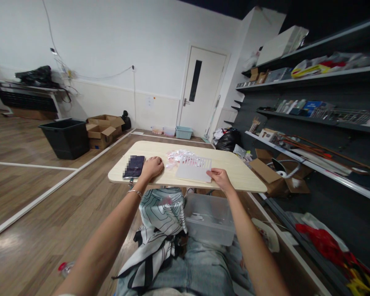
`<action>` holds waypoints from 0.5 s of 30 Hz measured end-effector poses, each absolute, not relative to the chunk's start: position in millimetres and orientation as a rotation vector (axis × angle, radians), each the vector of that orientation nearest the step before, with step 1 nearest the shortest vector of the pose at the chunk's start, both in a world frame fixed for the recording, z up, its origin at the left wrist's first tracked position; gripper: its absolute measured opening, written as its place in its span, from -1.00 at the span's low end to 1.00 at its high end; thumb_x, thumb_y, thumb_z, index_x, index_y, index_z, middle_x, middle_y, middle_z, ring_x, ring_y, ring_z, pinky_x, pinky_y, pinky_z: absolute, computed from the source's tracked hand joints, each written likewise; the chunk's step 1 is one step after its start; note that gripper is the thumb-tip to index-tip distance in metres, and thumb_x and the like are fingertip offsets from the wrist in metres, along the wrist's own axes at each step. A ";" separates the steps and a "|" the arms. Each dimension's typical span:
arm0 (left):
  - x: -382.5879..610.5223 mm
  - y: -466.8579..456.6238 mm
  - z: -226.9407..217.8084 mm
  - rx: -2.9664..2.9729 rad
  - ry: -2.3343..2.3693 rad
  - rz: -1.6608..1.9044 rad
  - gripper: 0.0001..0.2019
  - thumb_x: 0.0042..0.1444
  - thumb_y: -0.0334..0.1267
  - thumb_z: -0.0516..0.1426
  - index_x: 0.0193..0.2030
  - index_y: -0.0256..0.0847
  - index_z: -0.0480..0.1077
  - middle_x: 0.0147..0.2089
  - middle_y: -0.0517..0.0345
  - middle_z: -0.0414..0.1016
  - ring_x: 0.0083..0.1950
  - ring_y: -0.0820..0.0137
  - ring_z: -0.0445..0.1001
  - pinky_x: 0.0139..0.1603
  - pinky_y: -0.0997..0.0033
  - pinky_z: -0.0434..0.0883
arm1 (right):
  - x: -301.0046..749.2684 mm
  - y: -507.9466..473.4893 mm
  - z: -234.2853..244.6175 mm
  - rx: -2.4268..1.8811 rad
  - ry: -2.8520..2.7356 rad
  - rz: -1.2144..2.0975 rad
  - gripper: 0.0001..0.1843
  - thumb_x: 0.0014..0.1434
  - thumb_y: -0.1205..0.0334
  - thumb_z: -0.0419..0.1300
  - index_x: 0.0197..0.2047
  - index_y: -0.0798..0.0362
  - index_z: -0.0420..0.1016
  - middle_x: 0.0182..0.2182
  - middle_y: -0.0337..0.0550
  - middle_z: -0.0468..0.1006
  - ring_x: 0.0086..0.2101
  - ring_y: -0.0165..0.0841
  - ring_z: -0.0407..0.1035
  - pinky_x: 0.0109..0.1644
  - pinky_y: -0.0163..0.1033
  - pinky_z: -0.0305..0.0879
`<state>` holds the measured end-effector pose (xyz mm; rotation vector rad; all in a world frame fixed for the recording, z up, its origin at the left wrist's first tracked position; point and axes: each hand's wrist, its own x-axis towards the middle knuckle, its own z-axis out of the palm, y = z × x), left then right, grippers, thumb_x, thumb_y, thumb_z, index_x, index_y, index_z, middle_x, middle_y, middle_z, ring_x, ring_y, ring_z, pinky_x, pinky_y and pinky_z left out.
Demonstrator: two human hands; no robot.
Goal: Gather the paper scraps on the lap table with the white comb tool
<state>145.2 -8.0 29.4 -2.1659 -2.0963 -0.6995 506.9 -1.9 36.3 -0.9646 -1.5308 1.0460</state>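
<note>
A small light wooden table [243,172] stands in front of me. My left hand [152,167] rests on it as a loose fist, just right of a dark phone [133,166]; I cannot see anything in it. My right hand [220,177] pinches the near right corner of a white sheet [193,170] that lies flat on the table. Behind the sheet sits a heap of small pink and white paper pieces [180,156].
A clear plastic bin [209,222] and a patterned cloth [160,218] lie under the table by my knees. Shelves [314,119] full of goods line the right wall. A black crate [66,137] and cardboard boxes [103,130] stand on the wooden floor at left; a white door [202,90] is ahead.
</note>
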 end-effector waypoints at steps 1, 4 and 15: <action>145.0 -7.6 29.1 -2.166 -2.095 -0.699 -0.65 0.29 -0.19 -0.02 -0.04 -0.21 0.57 0.10 -0.13 0.61 0.15 0.09 0.51 0.17 0.20 0.38 | 505.7 -2.4 36.4 -0.977 -1.555 1.054 -0.38 -0.32 -0.27 0.58 -0.35 0.08 0.72 -0.38 -0.08 0.72 -0.39 -0.23 0.53 -0.28 -0.17 0.50; 144.3 -6.5 28.2 -2.168 -2.095 -0.702 -0.65 0.28 -0.19 -0.01 -0.04 -0.21 0.57 0.11 -0.14 0.61 0.15 0.09 0.51 0.16 0.20 0.38 | 503.6 -3.9 36.8 -0.989 -1.601 1.070 -0.36 -0.31 -0.28 0.57 -0.33 0.09 0.73 -0.37 -0.09 0.73 -0.40 -0.22 0.53 -0.27 -0.15 0.51; 143.4 -5.7 27.4 -2.164 -2.089 -0.691 -0.64 0.29 -0.18 -0.02 -0.04 -0.20 0.58 0.09 -0.13 0.62 0.14 0.10 0.51 0.15 0.21 0.38 | 504.9 -10.7 43.0 -0.965 -1.710 1.078 -0.40 -0.22 -0.30 0.54 -0.35 0.09 0.74 -0.41 -0.14 0.69 -0.43 -0.31 0.44 -0.33 -0.22 0.44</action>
